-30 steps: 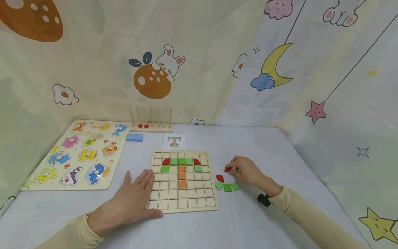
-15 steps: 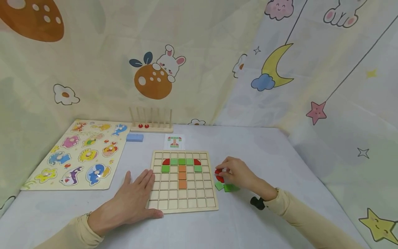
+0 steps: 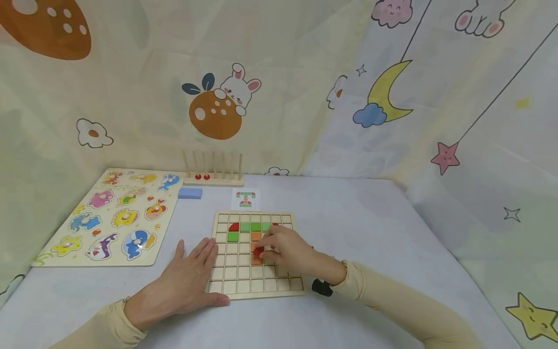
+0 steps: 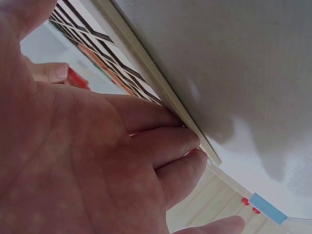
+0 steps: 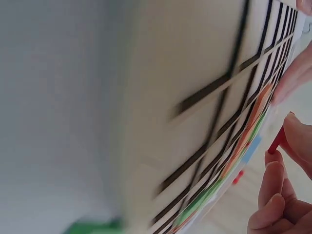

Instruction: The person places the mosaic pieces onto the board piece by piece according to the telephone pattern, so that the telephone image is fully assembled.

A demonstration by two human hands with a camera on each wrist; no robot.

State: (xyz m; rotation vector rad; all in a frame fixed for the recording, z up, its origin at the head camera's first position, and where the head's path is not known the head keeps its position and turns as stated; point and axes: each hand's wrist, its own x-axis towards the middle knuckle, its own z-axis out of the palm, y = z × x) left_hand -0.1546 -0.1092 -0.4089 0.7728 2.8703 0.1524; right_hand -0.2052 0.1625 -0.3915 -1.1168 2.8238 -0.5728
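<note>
Now, right hand (image 3: pixel 285 248): grip pinching a thin, flat red piece (image 3: pixel 258 251) over orange squares (image 3: pixel 256 236) on the gridded wooden board (image 3: pixel 244 274) | left hand (image 3: pixel 185 276): grip unclosed, straight-fingered, against the board's left side | smooth white tabletop (image 3: pixel 353 213) underneath.

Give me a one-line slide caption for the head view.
Right hand pinches a red piece over the grid board; left hand touches the board's edge.
</note>
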